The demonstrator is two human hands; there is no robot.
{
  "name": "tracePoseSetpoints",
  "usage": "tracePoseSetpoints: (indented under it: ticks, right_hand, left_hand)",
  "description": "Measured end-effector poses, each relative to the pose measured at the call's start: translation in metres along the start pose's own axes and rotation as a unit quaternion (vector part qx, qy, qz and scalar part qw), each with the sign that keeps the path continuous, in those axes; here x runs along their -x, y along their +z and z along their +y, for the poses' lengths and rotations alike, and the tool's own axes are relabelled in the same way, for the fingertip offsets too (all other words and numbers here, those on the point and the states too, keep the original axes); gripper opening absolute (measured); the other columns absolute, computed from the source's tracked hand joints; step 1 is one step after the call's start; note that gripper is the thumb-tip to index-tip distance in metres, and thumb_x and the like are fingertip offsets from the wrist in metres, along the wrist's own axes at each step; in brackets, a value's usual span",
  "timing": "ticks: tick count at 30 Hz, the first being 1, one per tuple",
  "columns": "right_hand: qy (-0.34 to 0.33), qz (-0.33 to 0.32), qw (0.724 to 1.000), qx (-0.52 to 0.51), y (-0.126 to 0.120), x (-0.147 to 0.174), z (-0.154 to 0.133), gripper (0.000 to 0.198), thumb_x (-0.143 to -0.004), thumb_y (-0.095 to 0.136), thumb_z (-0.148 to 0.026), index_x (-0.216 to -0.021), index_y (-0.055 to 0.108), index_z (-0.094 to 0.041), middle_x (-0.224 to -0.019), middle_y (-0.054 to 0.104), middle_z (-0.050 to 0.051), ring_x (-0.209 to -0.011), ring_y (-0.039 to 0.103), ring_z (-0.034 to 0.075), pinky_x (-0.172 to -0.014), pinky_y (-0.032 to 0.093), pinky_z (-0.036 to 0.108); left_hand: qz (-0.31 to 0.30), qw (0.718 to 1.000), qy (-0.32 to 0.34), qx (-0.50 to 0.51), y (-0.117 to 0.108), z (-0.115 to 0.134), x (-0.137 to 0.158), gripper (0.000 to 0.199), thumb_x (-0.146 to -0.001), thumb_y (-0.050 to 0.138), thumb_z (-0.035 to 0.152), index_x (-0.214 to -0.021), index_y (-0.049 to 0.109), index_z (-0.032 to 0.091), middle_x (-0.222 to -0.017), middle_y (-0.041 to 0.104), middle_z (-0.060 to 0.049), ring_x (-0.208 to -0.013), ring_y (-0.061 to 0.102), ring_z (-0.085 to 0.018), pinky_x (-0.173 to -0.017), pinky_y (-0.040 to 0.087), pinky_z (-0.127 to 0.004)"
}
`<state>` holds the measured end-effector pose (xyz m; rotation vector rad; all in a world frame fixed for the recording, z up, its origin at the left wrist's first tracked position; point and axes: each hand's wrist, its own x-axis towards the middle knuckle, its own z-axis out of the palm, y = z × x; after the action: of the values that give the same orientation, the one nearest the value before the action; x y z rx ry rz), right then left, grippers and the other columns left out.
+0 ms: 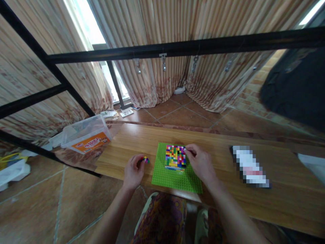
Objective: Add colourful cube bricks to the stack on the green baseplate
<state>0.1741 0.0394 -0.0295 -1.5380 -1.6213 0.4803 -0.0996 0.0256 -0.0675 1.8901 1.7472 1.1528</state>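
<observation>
A green studded baseplate (157, 176) lies on the wooden table, bearing a square block of small multicoloured building bricks (175, 156). At the far right corner of that block, my right hand (200, 161) has its thumb and index finger pinched together on what looks like a small pale brick. Left of the baseplate, my left hand (134, 171) is closed, its fingertips around a little cluster of coloured bricks (145, 159). The fingers partly hide this cluster.
A pixelated dark-edged object (250, 166) lies to the right on the table (218, 149). A clear plastic box (86, 132) with an orange label stands beyond the table's left end. A black metal bar (152, 52) with hanging clips crosses ahead, before striped curtains (162, 27).
</observation>
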Motion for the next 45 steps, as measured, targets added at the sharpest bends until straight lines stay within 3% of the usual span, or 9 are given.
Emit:
tracePoseSetpoints:
  ticks: [6,12,21,33,39,45]
  right_hand:
    - [0.008,0.003,1.0,0.001,-0.001,-0.002,-0.004,0.022,-0.084,0.051,-0.034,-0.08,0.068,-0.021,-0.078,0.071,0.004,-0.072,0.065,0.02,-0.07,0.047,0.032]
    - [0.01,0.014,0.999,-0.036,-0.003,-0.002,-0.002,0.026,-0.085,0.052,-0.038,-0.085,0.071,-0.02,-0.086,0.073,0.007,-0.078,0.067,0.021,-0.076,0.049,0.034]
    - [0.09,0.02,0.992,-0.085,0.005,-0.006,0.003,0.034,-0.081,0.056,-0.047,-0.088,0.071,-0.018,-0.087,0.075,0.009,-0.081,0.068,0.023,-0.075,0.051,0.036]
    - [0.116,0.003,0.983,-0.142,0.012,-0.01,0.015,0.038,-0.076,0.062,-0.052,-0.085,0.074,-0.016,-0.08,0.075,0.008,-0.072,0.067,0.022,-0.069,0.052,0.035]
    - [0.114,0.001,0.986,-0.12,0.012,-0.01,0.015,0.035,-0.077,0.062,-0.049,-0.085,0.075,-0.018,-0.083,0.076,0.007,-0.076,0.068,0.022,-0.073,0.051,0.035]
    - [0.125,0.012,0.98,-0.157,0.012,-0.009,0.015,0.046,-0.078,0.057,-0.057,-0.091,0.073,-0.015,-0.084,0.075,0.009,-0.073,0.068,0.022,-0.068,0.052,0.034]
  left_hand:
    - [0.002,1.0,0.002,-0.003,0.003,-0.004,0.001,0.019,-0.085,0.054,0.028,-0.099,0.066,0.02,-0.105,0.068,-0.008,-0.101,0.062,-0.021,-0.093,0.049,-0.039]
    - [0.011,1.0,0.006,0.005,0.006,-0.007,0.003,0.019,-0.085,0.054,0.028,-0.099,0.066,0.02,-0.105,0.068,-0.008,-0.1,0.062,-0.021,-0.092,0.05,-0.039]
    - [0.01,1.0,0.011,0.014,0.007,-0.008,0.004,0.019,-0.085,0.055,0.026,-0.1,0.065,0.021,-0.104,0.068,-0.007,-0.1,0.063,-0.021,-0.092,0.05,-0.038]
    - [0.003,0.999,-0.007,0.032,0.01,-0.01,0.004,0.018,-0.084,0.06,0.03,-0.098,0.066,0.021,-0.102,0.068,-0.007,-0.097,0.064,-0.021,-0.09,0.052,-0.038]
    - [-0.024,0.999,0.011,0.041,0.002,-0.005,0.006,0.02,-0.083,0.059,0.027,-0.101,0.064,0.021,-0.106,0.066,-0.007,-0.099,0.063,-0.02,-0.092,0.053,-0.039]
    - [-0.045,0.998,0.011,0.043,-0.007,0.0,0.007,0.024,-0.08,0.056,0.018,-0.102,0.064,0.021,-0.111,0.064,-0.008,-0.099,0.063,-0.019,-0.092,0.052,-0.039]
